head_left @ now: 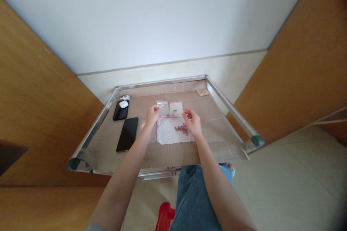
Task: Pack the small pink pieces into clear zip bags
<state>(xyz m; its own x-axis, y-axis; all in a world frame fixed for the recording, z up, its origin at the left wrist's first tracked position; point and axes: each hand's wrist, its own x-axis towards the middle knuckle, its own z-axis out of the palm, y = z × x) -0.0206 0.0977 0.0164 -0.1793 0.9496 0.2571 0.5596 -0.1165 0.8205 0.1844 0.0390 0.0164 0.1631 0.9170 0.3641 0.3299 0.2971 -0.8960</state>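
Observation:
My left hand [152, 114] and my right hand [192, 122] both pinch a small clear zip bag [170, 109], holding it up by its two sides above the tabletop. The bag has a pink strip along its lower edge and something small inside. Under my hands lies a white sheet [169, 135] with a small heap of pink and brown beads [182, 128] on it, just left of my right hand.
A cardboard-covered table with a metal rim [230, 106] stands against the wall. A black phone [127, 134] lies at left, and a second dark phone [120, 112] carries a white earbud case [123, 104]. A red stool [164, 216] shows below, by my knee.

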